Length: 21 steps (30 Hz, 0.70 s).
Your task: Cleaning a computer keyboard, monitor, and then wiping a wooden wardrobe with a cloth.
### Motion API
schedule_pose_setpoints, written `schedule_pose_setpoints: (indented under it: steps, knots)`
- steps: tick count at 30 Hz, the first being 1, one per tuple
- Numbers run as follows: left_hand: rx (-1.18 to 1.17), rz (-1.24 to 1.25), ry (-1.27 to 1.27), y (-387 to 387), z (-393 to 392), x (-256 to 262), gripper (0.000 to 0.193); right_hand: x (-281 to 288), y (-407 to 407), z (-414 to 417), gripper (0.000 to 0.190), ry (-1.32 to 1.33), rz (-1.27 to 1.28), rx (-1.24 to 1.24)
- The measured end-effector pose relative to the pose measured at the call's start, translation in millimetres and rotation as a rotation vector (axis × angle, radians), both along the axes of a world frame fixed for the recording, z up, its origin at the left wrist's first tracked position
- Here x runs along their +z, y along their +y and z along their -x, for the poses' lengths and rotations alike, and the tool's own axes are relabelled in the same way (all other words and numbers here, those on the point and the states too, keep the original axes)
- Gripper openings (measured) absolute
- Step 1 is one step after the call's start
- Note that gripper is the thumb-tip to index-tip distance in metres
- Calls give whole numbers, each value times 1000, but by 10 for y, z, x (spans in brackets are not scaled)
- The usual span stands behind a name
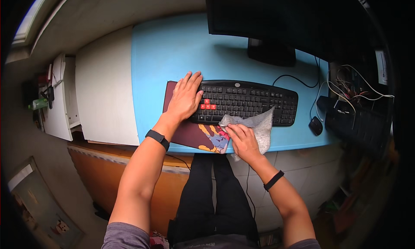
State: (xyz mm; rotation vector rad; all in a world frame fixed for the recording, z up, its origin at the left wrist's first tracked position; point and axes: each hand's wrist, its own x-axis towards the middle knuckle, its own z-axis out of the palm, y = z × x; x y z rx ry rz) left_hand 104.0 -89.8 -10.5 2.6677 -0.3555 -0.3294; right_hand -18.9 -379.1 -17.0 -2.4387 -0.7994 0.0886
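A black computer keyboard (240, 98) with several red keys lies on a light-blue desktop (168, 48), partly over a dark maroon mouse pad (188, 135) with a colourful print. My left hand (186, 96) rests flat at the keyboard's left end, its thumb against the edge and its fingers reaching past the back corner of the pad. A grey cloth (264, 130) is gripped in my right hand (243, 140) at the keyboard's front edge. Part of that cloth covers some lower keys, and a corner hangs below the desk edge.
Behind the keyboard stands a monitor on a black base (272, 51). A black mouse (315, 126) sits to the right, near a tangle of cables (348, 83). White furniture panels (107, 87) adjoin the desk at left. An orange-brown panel (129, 184) stands below.
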Motion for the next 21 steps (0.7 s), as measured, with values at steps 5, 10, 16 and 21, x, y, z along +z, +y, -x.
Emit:
schedule_pose_setpoints:
  steps: [5,10,16,21]
  knots:
    - [17,12,11,-83,1,-61,53,-77,625,-9,53,44,-44,157]
    - [13,7,28,-52,8,-66,53,-100,1169,-85,52,55,-43,133]
    - [17,19,61,13,-26,-9,53,0,71,51,53,162,-3,48]
    - [137,263,3,104,-9,51,52,158,-158,102,53,194,-103,-4]
